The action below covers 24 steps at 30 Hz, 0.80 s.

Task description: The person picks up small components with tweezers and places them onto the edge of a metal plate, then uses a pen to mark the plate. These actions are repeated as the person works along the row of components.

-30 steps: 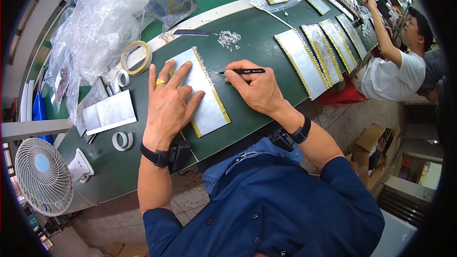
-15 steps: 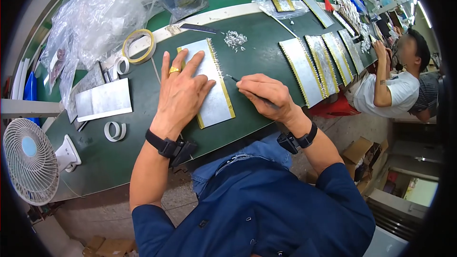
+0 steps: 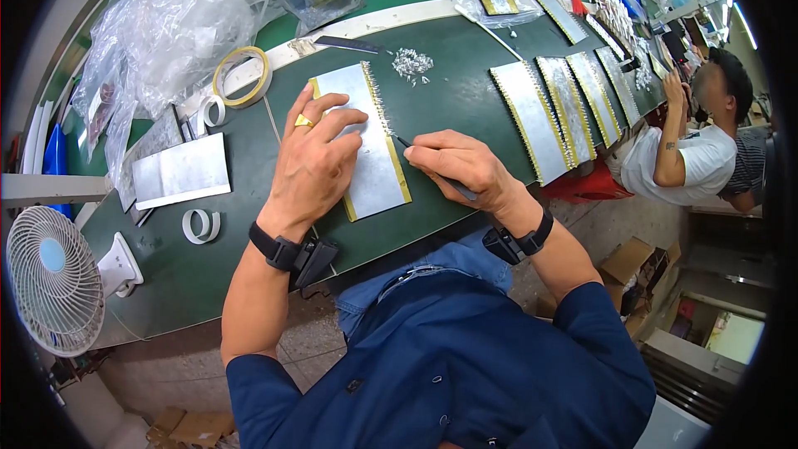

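A flat grey metal plate (image 3: 378, 168) with yellow tape along its long edges lies on the green table before me. Small silvery pieces stand in a row along the upper part of its right edge. Resting on the plate's left side is my left hand (image 3: 314, 154), fingers bent and apart, a gold ring on one. My right hand (image 3: 465, 170) pinches dark tweezers (image 3: 404, 141), whose tip is at the taped right edge, just below the row. Whether the tip holds a piece is too small to tell. A pile of small silvery pieces (image 3: 411, 64) lies beyond the plate.
Several similar plates (image 3: 528, 120) stand lined up at the right. Tape rolls (image 3: 243, 77), a ruler (image 3: 347, 45) and plastic bags (image 3: 183, 25) lie at the back left. A fan (image 3: 54, 278) stands far left. A co-worker (image 3: 677, 154) sits at the right.
My left fingers have curled and drawn back a little on the plate. The tweezers' tip has moved slightly left and down to the taped edge.
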### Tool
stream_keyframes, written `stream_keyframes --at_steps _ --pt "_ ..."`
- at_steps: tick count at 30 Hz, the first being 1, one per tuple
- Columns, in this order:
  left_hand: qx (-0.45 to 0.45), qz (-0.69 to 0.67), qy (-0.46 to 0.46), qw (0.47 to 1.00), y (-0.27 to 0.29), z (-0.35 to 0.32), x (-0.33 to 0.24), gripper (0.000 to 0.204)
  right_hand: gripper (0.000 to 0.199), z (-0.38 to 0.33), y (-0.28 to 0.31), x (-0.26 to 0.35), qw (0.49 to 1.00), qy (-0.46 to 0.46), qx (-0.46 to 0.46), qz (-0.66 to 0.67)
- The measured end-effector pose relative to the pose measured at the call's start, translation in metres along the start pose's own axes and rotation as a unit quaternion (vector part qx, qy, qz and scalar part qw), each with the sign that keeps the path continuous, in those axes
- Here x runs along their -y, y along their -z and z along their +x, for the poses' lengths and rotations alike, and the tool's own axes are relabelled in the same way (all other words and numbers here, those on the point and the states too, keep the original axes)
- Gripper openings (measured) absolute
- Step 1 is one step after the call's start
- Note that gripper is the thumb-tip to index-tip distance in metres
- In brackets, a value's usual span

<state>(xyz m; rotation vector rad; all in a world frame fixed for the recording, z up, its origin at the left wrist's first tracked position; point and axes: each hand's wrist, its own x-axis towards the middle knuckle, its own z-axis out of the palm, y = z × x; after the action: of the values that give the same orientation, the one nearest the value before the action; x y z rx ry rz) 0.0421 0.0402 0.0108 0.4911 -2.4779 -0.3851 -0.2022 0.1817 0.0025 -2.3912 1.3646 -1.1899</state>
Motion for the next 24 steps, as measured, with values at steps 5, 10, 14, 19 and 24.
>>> stream_keyframes --at_steps 5,10,14,19,24 --pt "0.010 -0.021 -0.010 1.000 -0.0015 -0.0003 -0.0004 0.015 0.036 0.0006 0.0001 0.0004 1.000 -0.004 0.002 0.003" --pt "0.030 -0.025 -0.023 0.999 0.0015 0.0006 -0.0027 0.011 0.037 0.0008 -0.0003 -0.0003 1.000 -0.002 0.003 0.004" --pt "0.033 -0.027 -0.030 0.999 0.0016 0.0006 -0.0025 0.011 0.037 0.0000 -0.0009 -0.0004 1.000 -0.004 0.005 0.006" --pt "0.036 -0.030 -0.039 0.998 0.0026 0.0016 -0.0046 0.011 0.038 0.0000 -0.0017 -0.0001 1.000 -0.010 0.007 0.005" --pt "0.045 -0.045 -0.055 0.996 0.0012 0.0035 -0.0065 0.017 0.039 -0.0011 -0.0018 0.0001 1.000 -0.016 0.010 0.004"
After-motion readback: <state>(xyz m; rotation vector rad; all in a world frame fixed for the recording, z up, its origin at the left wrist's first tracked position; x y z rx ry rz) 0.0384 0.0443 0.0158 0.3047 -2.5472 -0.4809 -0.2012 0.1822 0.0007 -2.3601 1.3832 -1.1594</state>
